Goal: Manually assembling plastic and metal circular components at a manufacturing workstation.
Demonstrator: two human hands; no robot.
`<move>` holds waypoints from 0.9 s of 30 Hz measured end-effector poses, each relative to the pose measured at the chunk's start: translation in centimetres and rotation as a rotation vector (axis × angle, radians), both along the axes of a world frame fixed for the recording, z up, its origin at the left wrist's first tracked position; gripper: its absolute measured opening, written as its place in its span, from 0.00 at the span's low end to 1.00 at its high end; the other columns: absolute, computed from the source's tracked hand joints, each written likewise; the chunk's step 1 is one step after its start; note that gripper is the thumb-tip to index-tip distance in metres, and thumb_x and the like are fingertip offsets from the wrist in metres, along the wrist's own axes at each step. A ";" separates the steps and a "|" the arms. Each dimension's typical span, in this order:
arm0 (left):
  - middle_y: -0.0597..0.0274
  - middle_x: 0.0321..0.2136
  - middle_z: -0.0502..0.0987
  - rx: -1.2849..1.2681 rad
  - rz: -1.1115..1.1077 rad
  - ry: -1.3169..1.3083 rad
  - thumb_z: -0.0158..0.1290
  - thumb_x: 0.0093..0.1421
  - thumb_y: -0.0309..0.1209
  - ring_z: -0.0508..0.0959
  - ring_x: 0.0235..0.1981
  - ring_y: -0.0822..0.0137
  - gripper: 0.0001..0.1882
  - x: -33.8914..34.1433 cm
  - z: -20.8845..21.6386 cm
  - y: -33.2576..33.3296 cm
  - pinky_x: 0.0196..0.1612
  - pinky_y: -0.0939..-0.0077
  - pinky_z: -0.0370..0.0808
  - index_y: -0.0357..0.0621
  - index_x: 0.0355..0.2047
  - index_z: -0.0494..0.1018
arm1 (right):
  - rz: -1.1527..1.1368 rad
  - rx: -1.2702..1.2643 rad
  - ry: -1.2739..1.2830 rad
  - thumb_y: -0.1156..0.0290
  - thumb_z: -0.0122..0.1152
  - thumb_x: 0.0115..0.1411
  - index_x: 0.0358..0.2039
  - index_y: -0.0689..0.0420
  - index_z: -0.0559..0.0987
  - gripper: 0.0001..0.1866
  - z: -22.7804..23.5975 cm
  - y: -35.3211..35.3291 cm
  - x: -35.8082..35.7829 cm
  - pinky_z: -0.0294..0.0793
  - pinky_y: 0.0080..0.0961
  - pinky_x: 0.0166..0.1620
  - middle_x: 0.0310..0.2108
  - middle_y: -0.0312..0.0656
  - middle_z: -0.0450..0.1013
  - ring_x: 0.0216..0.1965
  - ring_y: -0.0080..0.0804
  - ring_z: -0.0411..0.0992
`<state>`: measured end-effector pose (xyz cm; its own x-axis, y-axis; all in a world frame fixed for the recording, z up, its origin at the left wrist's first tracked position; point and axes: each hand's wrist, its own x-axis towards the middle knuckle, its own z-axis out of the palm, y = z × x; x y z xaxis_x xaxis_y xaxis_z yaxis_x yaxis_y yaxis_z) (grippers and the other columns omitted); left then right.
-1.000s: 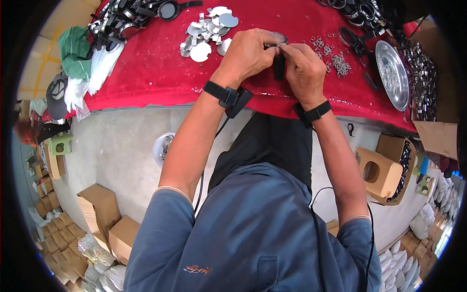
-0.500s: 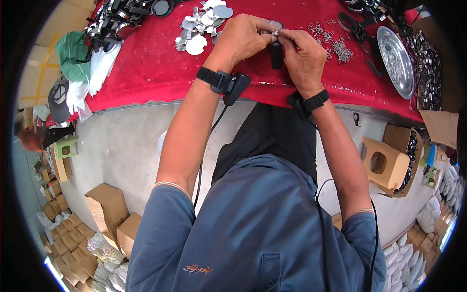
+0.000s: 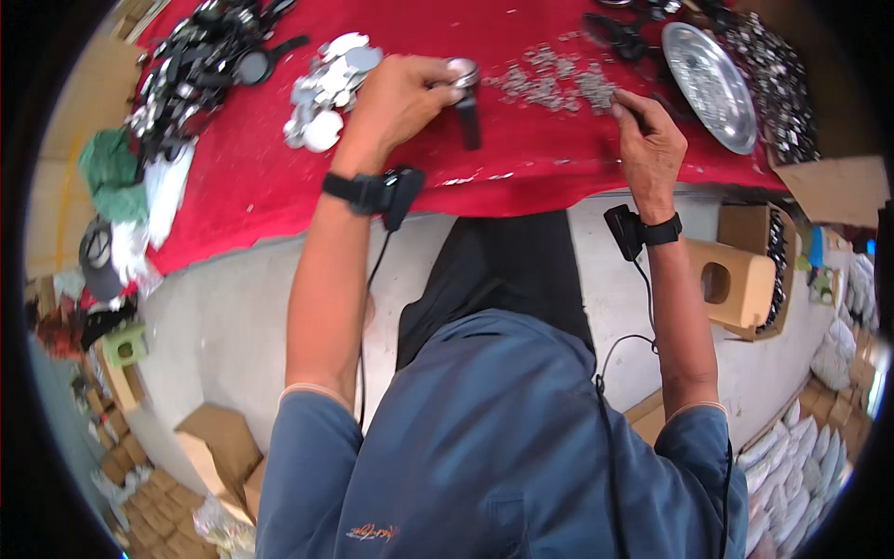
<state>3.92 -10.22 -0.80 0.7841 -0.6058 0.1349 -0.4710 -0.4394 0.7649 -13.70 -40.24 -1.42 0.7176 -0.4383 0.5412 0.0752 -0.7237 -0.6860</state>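
In my left hand (image 3: 405, 98), pinched between thumb and fingers, is a watch (image 3: 468, 112) with a round silvery case and a black strap hanging toward me. My right hand (image 3: 652, 144) is at the near right edge of a scatter of small metal loops (image 3: 554, 79). Its thumb and forefinger are drawn together at the loops; whatever they pinch is too small to make out. Just beyond my left hand lies a pile of round silvery discs and metal pieces (image 3: 324, 130), partly hidden by the hand.
A red cloth (image 3: 251, 200) covers the table. Black-strapped watches (image 3: 200, 65) are heaped at far left. On the right stand an oval metal tray (image 3: 745, 130) of small parts and a pile of dark metal pieces (image 3: 778, 88). Cardboard boxes (image 3: 731, 284) sit below the table.
My hands were together at the watch and have parted. The left has carried the watch left; the right has let go and moved right to the small metal loops. The view has shifted.
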 end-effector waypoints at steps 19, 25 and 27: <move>0.55 0.51 0.91 0.047 0.112 0.064 0.69 0.63 0.28 0.89 0.49 0.61 0.16 -1.4 1.6 -1.3 0.56 0.69 0.83 0.39 0.51 0.90 | -0.025 -0.577 0.816 0.68 0.73 0.63 0.43 0.61 0.91 0.12 1.4 -29.3 2.0 0.84 0.44 0.54 0.42 0.53 0.88 0.46 0.53 0.87; 0.56 0.51 0.92 0.025 0.169 0.014 0.70 0.62 0.28 0.89 0.48 0.63 0.16 -1.3 0.3 -0.9 0.56 0.71 0.83 0.40 0.51 0.90 | 0.006 -0.520 0.812 0.70 0.69 0.66 0.43 0.63 0.88 0.11 0.2 -28.9 2.6 0.82 0.43 0.51 0.41 0.54 0.87 0.44 0.51 0.86; 0.56 0.50 0.92 0.022 0.184 0.012 0.70 0.62 0.27 0.89 0.48 0.63 0.16 -1.2 0.2 -0.9 0.56 0.72 0.83 0.40 0.51 0.90 | 0.019 -0.543 0.821 0.70 0.68 0.67 0.43 0.64 0.88 0.11 0.2 -29.1 2.5 0.82 0.43 0.51 0.41 0.54 0.87 0.44 0.50 0.86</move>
<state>2.68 -11.15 -0.55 0.8834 -0.4549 0.1129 -0.3720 -0.5339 0.7593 -11.23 -69.35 -1.19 0.9650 -0.2622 -0.0036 -0.2611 -0.9596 -0.1045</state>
